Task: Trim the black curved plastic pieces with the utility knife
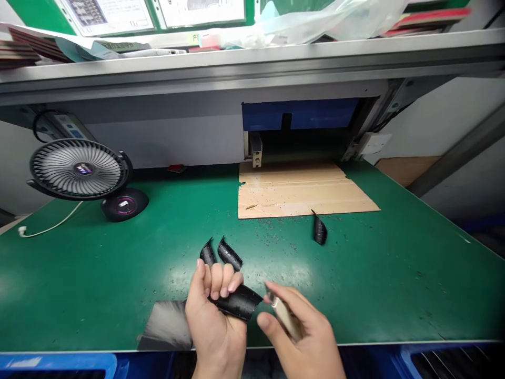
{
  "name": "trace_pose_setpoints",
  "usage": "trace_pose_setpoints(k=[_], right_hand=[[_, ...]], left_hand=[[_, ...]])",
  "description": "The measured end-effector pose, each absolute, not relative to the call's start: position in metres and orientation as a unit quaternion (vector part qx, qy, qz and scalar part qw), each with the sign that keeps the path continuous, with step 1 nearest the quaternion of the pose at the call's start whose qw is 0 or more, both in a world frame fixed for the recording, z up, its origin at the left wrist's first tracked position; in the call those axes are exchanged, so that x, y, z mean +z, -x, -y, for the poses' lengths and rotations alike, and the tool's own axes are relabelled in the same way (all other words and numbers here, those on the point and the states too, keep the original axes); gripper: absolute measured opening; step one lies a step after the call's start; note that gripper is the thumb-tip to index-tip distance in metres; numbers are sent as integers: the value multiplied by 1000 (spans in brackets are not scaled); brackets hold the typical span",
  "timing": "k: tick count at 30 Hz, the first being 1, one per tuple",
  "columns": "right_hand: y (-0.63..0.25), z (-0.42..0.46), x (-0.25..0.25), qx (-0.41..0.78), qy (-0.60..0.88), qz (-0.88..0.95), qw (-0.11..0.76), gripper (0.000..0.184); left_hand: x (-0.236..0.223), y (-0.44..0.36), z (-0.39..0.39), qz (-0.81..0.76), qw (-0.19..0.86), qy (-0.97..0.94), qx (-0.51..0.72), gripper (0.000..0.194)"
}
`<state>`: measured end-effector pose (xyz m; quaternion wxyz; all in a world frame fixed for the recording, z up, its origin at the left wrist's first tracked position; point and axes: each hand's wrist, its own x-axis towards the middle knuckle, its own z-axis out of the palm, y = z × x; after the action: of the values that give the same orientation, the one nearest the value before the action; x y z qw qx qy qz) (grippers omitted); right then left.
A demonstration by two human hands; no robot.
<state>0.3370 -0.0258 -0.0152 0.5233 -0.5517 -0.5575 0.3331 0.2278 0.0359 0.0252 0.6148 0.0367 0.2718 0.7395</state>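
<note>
My left hand (215,316) is closed around a curved black ribbed part (239,302), held just above the near edge of the green table (118,263). My right hand (303,337) grips a small beige-handled tool (282,310), its tip right at the end of that black part. Two similar black curved parts (221,252) lie on the mat just beyond my left fingers. A third black part (319,230) rests further right, near the cardboard.
A flat cardboard sheet (300,192) lies at the back centre under a blue-fronted fixture (300,113). A small desk fan (79,171) stands at the left with a white cable. A dark sheet (168,326) lies by the near edge. Small dark shavings are scattered on the mat. Blue bins (59,366) sit below.
</note>
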Motion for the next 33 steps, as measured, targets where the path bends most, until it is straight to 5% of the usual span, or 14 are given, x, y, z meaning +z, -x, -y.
trace_pose_setpoints(k=[4, 7, 18, 24, 27, 30, 33], right_hand=[[-364, 4, -24, 317, 676, 542, 384, 29], [-403, -8, -38, 224, 765, 512, 321, 31], [-484, -65, -33, 102, 846, 459, 251, 28], [-429, -43, -4, 167, 731, 587, 305, 24], [-382, -8, 4, 248, 605, 671, 349, 13], [-352, 15, -1, 277, 526, 692, 409, 16], [-342, 22, -10, 263, 509, 680, 457, 17]], left_hand=[[-5, -241, -36, -431, 615, -233, 617, 28], [-28, -244, -33, -566, 500, -382, 532, 55], [-14, -254, -2, -553, 503, -485, 454, 33], [-5, -244, -25, -500, 611, -323, 522, 55], [6, -236, -41, -410, 713, -158, 546, 39], [17, -234, -46, -393, 675, -47, 623, 18], [17, -235, -43, -362, 651, -68, 663, 17]])
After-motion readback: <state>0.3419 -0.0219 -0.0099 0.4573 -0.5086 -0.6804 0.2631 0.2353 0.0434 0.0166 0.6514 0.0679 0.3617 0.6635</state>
